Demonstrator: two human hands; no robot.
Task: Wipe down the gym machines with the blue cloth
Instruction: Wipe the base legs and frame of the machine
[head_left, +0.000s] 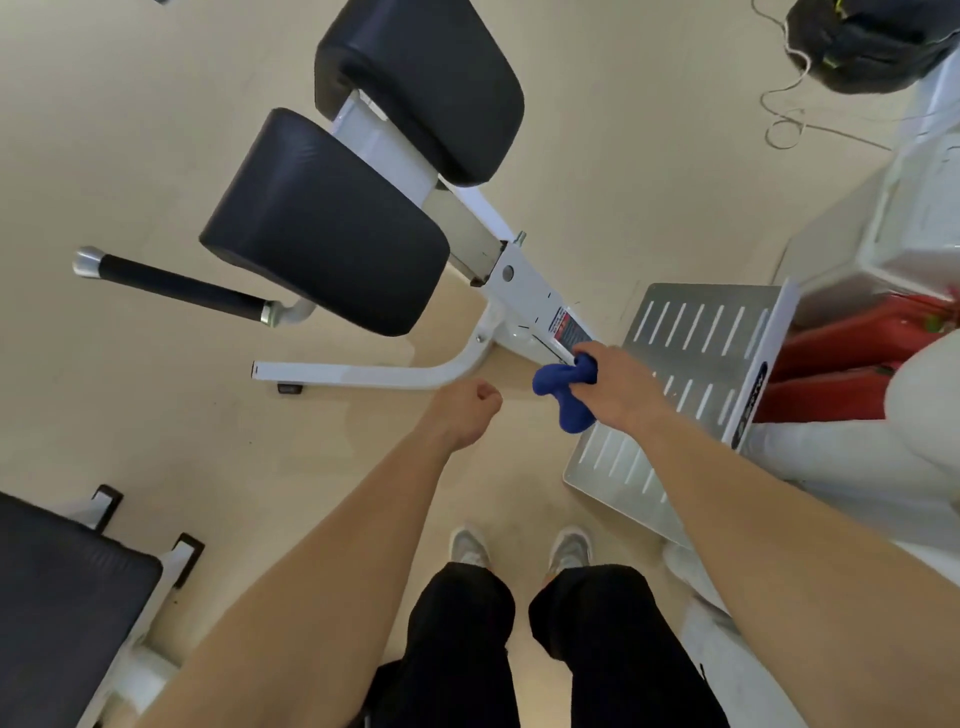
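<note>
A person's right hand (615, 387) grips a bunched blue cloth (566, 392) against a white gym machine frame (524, 291); the left hand (465, 413) hangs clenched, holding nothing.

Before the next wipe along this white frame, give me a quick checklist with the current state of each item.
1. Blue cloth gripped in the right hand: ok.
2. Cloth at the white frame, beside the warning label: ok; actual contact cannot tell.
3. Left hand clear of the wiping path: ok, it is a closed, empty fist over the floor.
4. Black pads already wiped: cannot tell.
5. Feet clear of the perforated footplate: ok.
6. Handle grip unobstructed for later: ok.
</note>
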